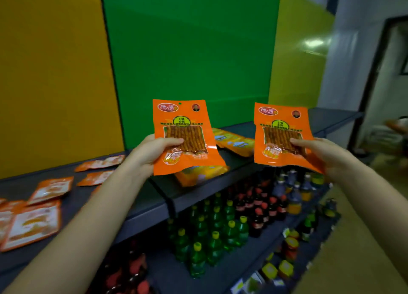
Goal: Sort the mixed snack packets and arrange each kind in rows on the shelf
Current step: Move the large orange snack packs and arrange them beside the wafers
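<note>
We hold up a matched pair.
Our left hand [152, 152] pinches the left packet [183, 126], our right hand [320, 154] the right packet [280, 135], both orange and upright above the shelf [331, 119]; yellow packets [234, 142] lie on it just behind.

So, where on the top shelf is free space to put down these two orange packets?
The top shelf is bare at its far right end, beyond the yellow packets. A second bare patch lies between those and the orange-and-white packets. The left end is crowded.
</note>
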